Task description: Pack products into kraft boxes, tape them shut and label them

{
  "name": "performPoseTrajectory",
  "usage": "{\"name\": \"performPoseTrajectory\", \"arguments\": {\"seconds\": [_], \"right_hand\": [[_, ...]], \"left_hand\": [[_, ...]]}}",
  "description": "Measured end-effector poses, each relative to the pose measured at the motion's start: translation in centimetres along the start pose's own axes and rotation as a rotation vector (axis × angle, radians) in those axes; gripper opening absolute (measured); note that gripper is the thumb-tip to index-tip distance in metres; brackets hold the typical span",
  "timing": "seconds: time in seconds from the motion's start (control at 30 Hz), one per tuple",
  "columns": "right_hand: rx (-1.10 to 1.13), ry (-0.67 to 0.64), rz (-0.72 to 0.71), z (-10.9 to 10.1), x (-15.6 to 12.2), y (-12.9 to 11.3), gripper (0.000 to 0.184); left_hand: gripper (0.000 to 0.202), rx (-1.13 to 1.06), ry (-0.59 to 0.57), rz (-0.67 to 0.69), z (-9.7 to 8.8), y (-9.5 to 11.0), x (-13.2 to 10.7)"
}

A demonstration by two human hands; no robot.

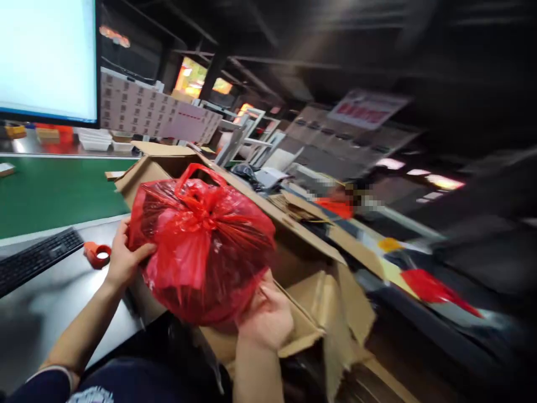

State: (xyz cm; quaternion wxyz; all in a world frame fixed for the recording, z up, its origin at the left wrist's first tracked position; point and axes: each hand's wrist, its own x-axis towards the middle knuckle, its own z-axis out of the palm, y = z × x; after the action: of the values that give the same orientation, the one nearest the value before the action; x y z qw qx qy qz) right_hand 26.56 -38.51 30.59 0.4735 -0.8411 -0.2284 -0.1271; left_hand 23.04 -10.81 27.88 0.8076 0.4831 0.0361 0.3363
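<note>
A bulging red plastic bag (201,240), its handles knotted on top, is held up between my two hands. My left hand (128,252) grips its left side, thumb across the front. Under the lower right side, my right hand (268,313) supports the bag with its fingers partly hidden. What fills the bag cannot be made out through the plastic. Behind and below it, a cardboard box (310,302) stands with its flaps open.
On the left, a black keyboard (42,257) and an orange tape roll (97,254) lie on a metal table (62,313). A monitor (48,61) stands above a green surface (59,190). A blurred person (339,204) is farther back at right.
</note>
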Motion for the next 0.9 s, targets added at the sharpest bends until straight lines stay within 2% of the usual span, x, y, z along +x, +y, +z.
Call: {"name": "performPoseTrajectory", "arguments": {"seconds": [0.1, 0.2, 0.37, 0.43, 0.5, 0.6, 0.7, 0.8, 0.9], "right_hand": [[0.474, -0.193, 0.067, 5.3, -0.7, -1.0, 0.087], [0.549, -0.421, 0.077, 12.3, -2.1, 0.0, 0.094], [0.604, -0.488, 0.279, 24.1, -8.1, 5.3, 0.086], [0.603, -0.519, 0.284, 27.5, -11.2, 7.4, 0.084], [0.533, -0.546, 0.219, 30.3, -13.8, 8.9, 0.083], [0.363, -0.626, 0.065, 33.9, -15.4, 9.7, 0.081], [0.172, -0.773, -0.033, 37.6, -14.6, 9.7, 0.078], [0.066, -0.794, 0.0, 40.0, -13.8, 9.9, 0.078], [0.035, -0.708, 0.108, 40.5, -15.7, 10.0, 0.075]], "left_hand": [[0.066, 0.232, 0.307, 0.14, -5.6, 1.0, -3.5], [0.06, 0.439, 0.507, 0.186, -10.1, 0.7, -8.2], [0.038, 0.718, 0.731, 0.088, -16.1, -2.9, -16.6], [0.029, 0.748, 0.762, 0.009, -18.8, -4.2, -19.1], [0.027, 0.732, 0.761, -0.087, -21.6, -5.0, -20.7], [0.035, 0.711, 0.757, -0.199, -25.7, -5.7, -20.8], [0.048, 0.713, 0.726, -0.29, -29.5, -6.0, -18.8], [0.054, 0.775, 0.651, -0.347, -32.5, -5.8, -16.7], [0.052, 0.871, 0.574, -0.341, -34.6, -4.8, -17.1]]}}
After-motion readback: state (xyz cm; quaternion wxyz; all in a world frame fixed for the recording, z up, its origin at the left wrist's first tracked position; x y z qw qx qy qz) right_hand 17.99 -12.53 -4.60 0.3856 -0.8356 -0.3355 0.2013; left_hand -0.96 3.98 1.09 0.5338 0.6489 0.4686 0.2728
